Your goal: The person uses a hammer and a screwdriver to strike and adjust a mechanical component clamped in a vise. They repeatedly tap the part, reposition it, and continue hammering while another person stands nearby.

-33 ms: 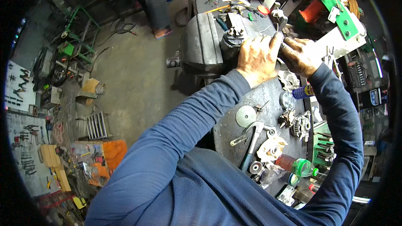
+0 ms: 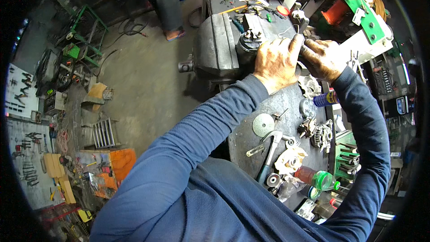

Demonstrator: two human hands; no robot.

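My left hand [image 2: 277, 65] and my right hand [image 2: 321, 59] are close together over the bench, their fingers curled and thumbs nearly meeting. What they grip is hidden beneath the fingers. Beside the left hand's knuckles stands a black cylindrical part [image 2: 247, 47] with metal studs on top. It sits against a large grey metal body [image 2: 216, 49] that looks like a bench vise. Just below the right hand lie a cast metal housing [image 2: 309, 86] and a blue spray can [image 2: 325, 99]. A thin pale wire [image 2: 286, 30] bends up beyond the left hand.
Nearer on the bench [image 2: 244, 130] lie a round disc [image 2: 263, 125], a hammer [image 2: 270, 156], a copper-wound rotor [image 2: 307, 127] and a green-capped bottle [image 2: 319, 178]. A green and white frame [image 2: 369, 27] rises at the right. Another person [image 2: 165, 4] stands at the far left.
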